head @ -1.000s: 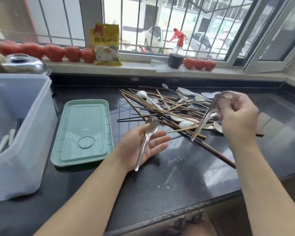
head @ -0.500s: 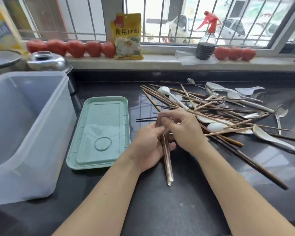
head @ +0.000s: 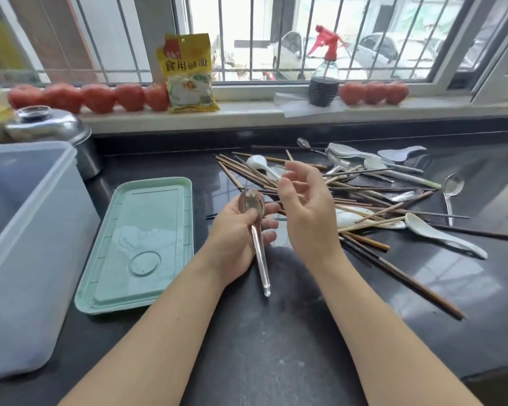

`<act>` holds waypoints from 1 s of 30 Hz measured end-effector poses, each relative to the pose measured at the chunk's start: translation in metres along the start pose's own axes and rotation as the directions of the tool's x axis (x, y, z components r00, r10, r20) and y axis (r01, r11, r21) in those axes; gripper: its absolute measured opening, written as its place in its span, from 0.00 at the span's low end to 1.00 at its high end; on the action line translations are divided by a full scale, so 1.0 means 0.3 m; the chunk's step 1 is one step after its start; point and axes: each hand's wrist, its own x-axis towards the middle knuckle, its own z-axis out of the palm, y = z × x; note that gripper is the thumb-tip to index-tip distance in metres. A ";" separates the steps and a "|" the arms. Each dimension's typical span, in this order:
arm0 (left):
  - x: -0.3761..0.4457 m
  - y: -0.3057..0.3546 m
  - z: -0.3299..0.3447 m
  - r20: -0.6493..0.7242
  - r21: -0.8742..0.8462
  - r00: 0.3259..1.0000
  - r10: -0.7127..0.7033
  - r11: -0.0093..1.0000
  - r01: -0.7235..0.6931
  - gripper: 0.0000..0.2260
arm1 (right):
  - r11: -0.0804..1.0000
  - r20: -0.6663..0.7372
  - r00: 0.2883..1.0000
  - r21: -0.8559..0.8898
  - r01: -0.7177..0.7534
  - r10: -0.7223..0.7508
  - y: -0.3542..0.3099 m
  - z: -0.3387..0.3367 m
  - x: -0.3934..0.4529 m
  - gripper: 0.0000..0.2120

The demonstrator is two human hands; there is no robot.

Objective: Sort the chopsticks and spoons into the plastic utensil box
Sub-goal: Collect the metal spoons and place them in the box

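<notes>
Left hand (head: 235, 230) grips metal spoons (head: 255, 227) (thumb on bowl); right hand (head: 305, 212) relaxed, empty.

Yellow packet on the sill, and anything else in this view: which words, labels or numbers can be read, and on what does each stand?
"食用碱面": large dark characters across the front of the yellow packet.
Red logo at the packet's top left: too blurred to read.
Spray bottle, green lid, plastic box, spoons and chopsticks: no text visible.
</notes>
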 end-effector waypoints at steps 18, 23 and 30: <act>0.066 -0.008 -0.015 -0.131 -0.148 0.991 0.021 0.988 -0.041 0.11 | 0.426 0.030 0.962 -0.900 -0.091 0.270 0.209 -0.209 0.591 0.13; 0.071 -0.009 -0.017 -0.106 -0.107 0.994 0.031 0.993 -0.043 0.12 | 0.344 0.168 0.913 -0.938 0.033 0.372 0.295 -0.209 0.712 0.17; 0.057 -0.001 -0.017 -0.068 -0.076 0.998 0.008 0.997 -0.013 0.14 | 0.345 0.121 0.984 -0.936 0.070 0.127 0.244 -0.277 0.774 0.09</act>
